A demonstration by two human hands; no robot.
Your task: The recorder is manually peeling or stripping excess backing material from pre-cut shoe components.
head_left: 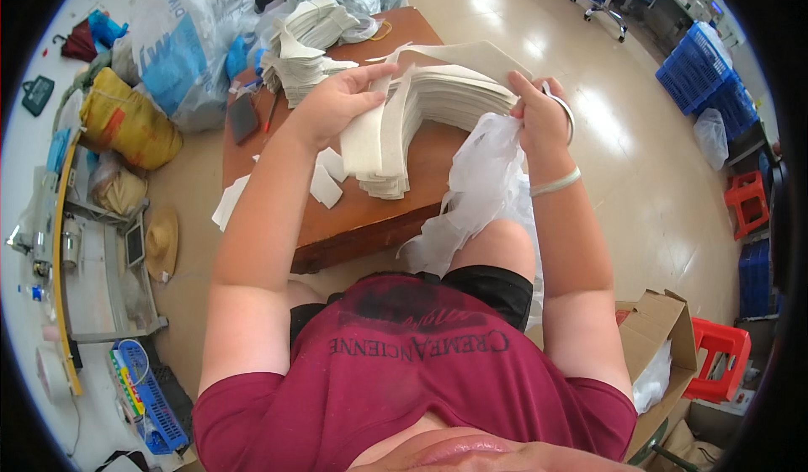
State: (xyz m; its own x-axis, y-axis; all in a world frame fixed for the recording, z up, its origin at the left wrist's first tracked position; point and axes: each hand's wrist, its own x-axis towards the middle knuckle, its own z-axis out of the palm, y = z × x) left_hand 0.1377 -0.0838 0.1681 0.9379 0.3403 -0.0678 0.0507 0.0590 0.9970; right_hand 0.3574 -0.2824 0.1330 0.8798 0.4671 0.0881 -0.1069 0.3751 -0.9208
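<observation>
A curved cream fabric piece (467, 55) is stretched between my hands, above a thick stack of similar cut pieces (450, 95) on the brown wooden table (337, 232). My left hand (341, 102) is closed, pinching the piece's left end between thumb and fingers. At its other end my right hand (545, 119) is closed too, with its fingertips on the piece and on a bunch of thin white translucent strips (481, 169). These strips hang down from it over the table edge to my knee. A white loop is around the right hand and a pale band circles the wrist.
Another stack of cream pieces (311, 34) stands at the table's far left. Small white pieces (326, 188), a dark rectangular object (243, 119) and a red pen (271, 112) lie left. Stuffed bags (189, 60) crowd beyond. An open carton (652, 337) and red stool (722, 358) are at right.
</observation>
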